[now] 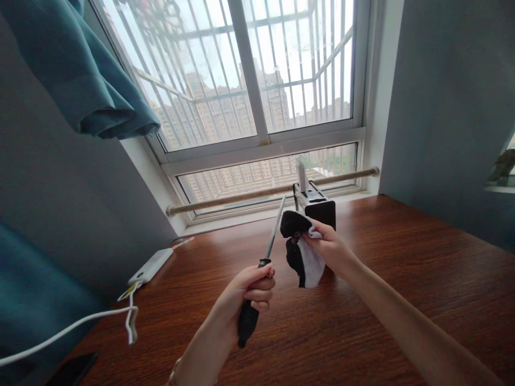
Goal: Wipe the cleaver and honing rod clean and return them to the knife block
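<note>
My left hand point(251, 292) grips the black handle of a sharpening steel point(274, 230), whose thin metal rod points up and away over the wooden table point(362, 311). My right hand point(330, 246) holds a black and white cloth point(301, 252) bunched just to the right of the rod, close to it but apart. Right behind my right hand stands a black knife block point(316, 206) with a white handle sticking out of its top.
A white power bank point(151, 265) with a white cable point(80, 321) lies at the table's left edge. A dark phone point(72, 370) is at the near left corner. A wooden rod point(261, 191) rests along the window sill. A teal curtain point(80, 69) hangs upper left.
</note>
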`<state>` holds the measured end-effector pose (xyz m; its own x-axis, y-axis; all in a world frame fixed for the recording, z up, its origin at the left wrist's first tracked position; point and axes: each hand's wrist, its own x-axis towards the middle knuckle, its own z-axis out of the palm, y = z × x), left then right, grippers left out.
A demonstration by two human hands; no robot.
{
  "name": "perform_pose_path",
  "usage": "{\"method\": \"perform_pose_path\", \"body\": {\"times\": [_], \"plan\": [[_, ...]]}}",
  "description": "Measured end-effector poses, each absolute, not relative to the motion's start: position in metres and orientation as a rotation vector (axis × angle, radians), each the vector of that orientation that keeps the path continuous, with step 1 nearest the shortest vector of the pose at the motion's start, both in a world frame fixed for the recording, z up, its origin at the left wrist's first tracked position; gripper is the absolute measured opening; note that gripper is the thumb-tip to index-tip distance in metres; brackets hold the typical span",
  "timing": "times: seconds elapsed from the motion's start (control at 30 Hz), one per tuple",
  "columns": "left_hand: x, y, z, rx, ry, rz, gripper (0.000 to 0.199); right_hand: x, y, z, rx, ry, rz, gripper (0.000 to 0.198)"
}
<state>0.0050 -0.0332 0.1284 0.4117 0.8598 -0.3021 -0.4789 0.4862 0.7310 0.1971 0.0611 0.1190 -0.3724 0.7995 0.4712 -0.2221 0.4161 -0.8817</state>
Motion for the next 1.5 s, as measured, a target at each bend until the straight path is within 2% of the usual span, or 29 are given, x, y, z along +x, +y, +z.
{"method": "perform_pose_path", "body": {"times": [0.13, 0.2, 0.4, 0.53, 0.63, 0.93, 1.33, 1.5], "plan": [[0.003, -0.035, 0.130, 0.526, 0.687, 0.890, 0.025, 0.187, 0.050, 0.111, -0.214, -2.121, 0.799, 0.061], [0.003, -0.035, 0.130, 0.498, 0.668, 0.874, 0.021, 0.183, 0.049, 0.106, -0.182, -2.254, 0.637, 0.064], [0.007, -0.040, 0.132, 0.463, 0.628, 0.856, 0.018, 0.188, 0.069, 0.097, -0.609, -2.154, 0.236, 0.063], [0.008, -0.041, 0.132, 0.424, 0.587, 0.848, 0.020, 0.191, 0.064, 0.100, -0.504, -2.234, 0.148, 0.067], [0.004, -0.038, 0.129, 0.390, 0.553, 0.817, 0.018, 0.186, 0.054, 0.097, -0.365, -2.393, 0.110, 0.064], [0.013, -0.044, 0.134, 0.489, 0.685, 0.748, 0.026, 0.180, 0.070, 0.085, -0.340, -2.314, -0.007, 0.033], [0.020, -0.055, 0.136, 0.777, 0.791, 0.638, 0.031, 0.220, 0.106, 0.104, -0.550, -2.098, -0.115, 0.037], [0.027, -0.063, 0.137, 0.812, 0.854, 0.600, 0.035, 0.254, 0.140, 0.102, -0.901, -1.916, -0.207, 0.032]]}}
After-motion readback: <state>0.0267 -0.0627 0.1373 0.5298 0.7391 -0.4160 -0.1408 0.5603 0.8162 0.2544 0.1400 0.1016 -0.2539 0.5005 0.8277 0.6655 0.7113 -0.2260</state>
